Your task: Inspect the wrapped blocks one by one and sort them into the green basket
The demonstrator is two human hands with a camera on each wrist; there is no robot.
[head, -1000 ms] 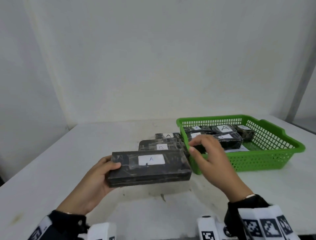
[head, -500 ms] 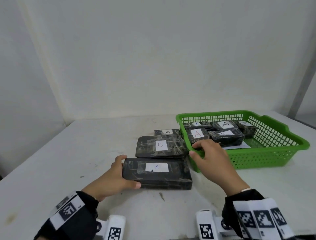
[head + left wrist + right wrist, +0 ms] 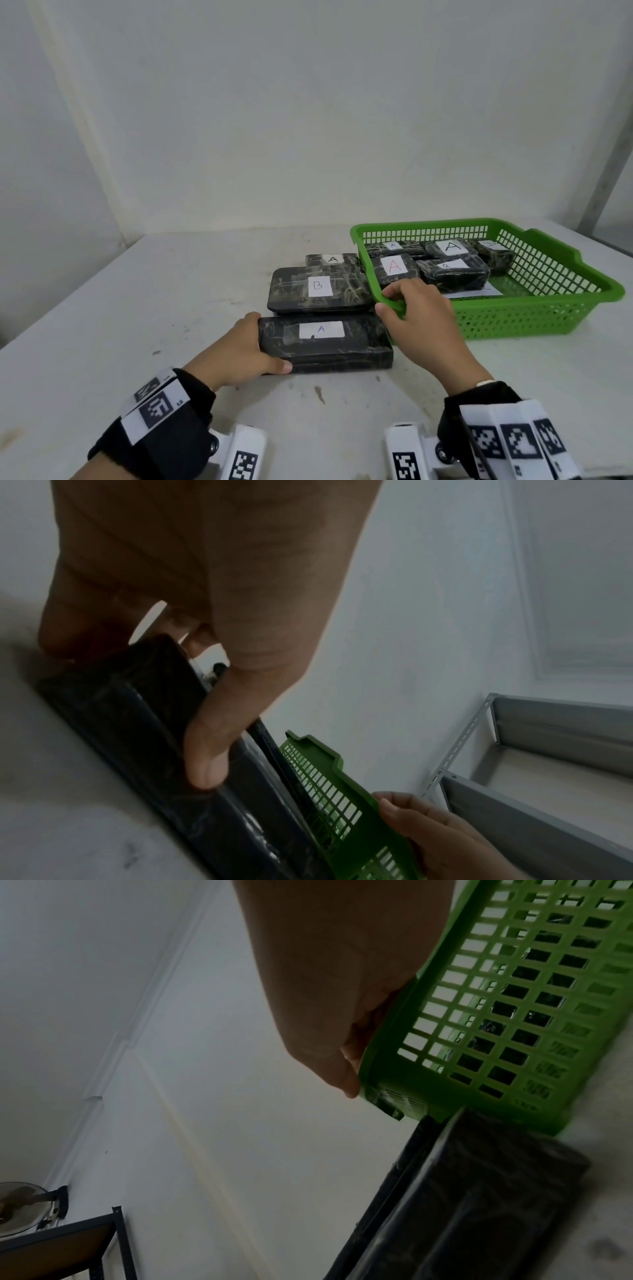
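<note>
A long black wrapped block labelled A [image 3: 325, 342] lies flat on the white table, nearest me. My left hand [image 3: 246, 353] grips its left end, thumb along the front side and fingers over the far edge; the left wrist view shows that thumb on the block [image 3: 143, 723]. My right hand [image 3: 411, 308] grips the near left corner of the green basket [image 3: 534, 318], thumb outside and fingers over the rim; the basket [image 3: 496, 1010] fills the right wrist view. Several wrapped blocks lie inside the basket. A block labelled B [image 3: 318, 291] and a smaller A block [image 3: 330, 259] lie beside it.
The table [image 3: 137, 308] meets a plain white wall at the back. A white paper sheet [image 3: 476, 293] lies on the basket floor. A grey metal shelf frame [image 3: 514, 750] stands to the right. Stains mark the table in front of the nearest block.
My left hand has lowered the long A block from the air onto the table and kept hold of its left end. My right hand moved onto the basket's near corner and grips it.
</note>
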